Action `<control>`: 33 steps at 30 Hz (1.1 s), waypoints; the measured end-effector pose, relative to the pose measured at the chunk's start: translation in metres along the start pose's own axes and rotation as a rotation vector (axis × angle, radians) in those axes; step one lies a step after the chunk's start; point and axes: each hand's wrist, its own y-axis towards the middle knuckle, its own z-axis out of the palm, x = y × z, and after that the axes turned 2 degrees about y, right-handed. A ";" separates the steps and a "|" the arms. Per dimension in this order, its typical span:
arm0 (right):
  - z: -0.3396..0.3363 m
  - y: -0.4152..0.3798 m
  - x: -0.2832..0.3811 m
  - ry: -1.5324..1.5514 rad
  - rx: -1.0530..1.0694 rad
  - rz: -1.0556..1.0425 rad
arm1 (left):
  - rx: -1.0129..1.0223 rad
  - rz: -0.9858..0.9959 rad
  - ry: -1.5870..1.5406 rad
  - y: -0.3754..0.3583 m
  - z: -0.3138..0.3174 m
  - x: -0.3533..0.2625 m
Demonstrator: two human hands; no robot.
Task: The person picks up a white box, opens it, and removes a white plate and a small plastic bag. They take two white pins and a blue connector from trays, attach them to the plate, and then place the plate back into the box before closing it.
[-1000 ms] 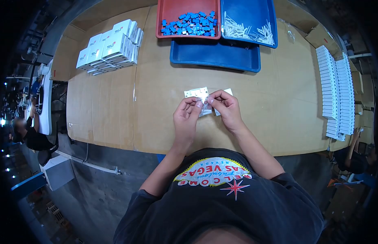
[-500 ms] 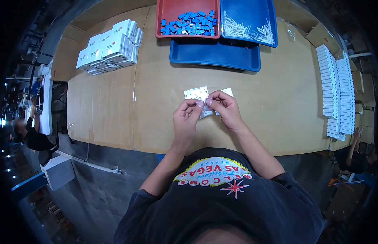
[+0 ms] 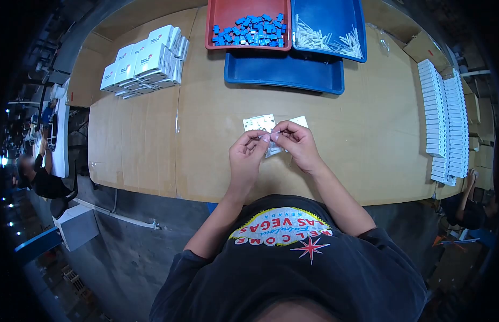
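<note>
left hand (image 3: 248, 154) + right hand (image 3: 296, 142): fingertips together, pinching small clear bag (image 3: 272, 146), raised for grip | white plate (image 3: 258, 123) just beyond | trays (image 3: 284, 75) farther ahead

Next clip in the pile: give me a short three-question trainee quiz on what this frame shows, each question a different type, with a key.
1. True or false: both hands pinch the small clear bag over the table.
2. Multiple choice: the red tray holds A) white sticks, B) small blue blocks, C) white boxes.
3. Fill in: the white plate lies on the table just ______ the hands, away from the person.

Key
1. True: the left hand and right hand meet at the bag.
2. B: the blue blocks fill it; the white sticks are in the blue tray.
3. beyond
</note>
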 end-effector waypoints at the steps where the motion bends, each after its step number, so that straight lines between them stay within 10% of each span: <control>1: -0.001 0.000 0.001 -0.013 0.008 0.002 | 0.007 0.002 -0.007 0.001 -0.001 0.002; 33: -0.029 0.009 0.042 -0.287 0.198 -0.138 | 0.138 -0.390 -0.334 0.014 -0.026 0.002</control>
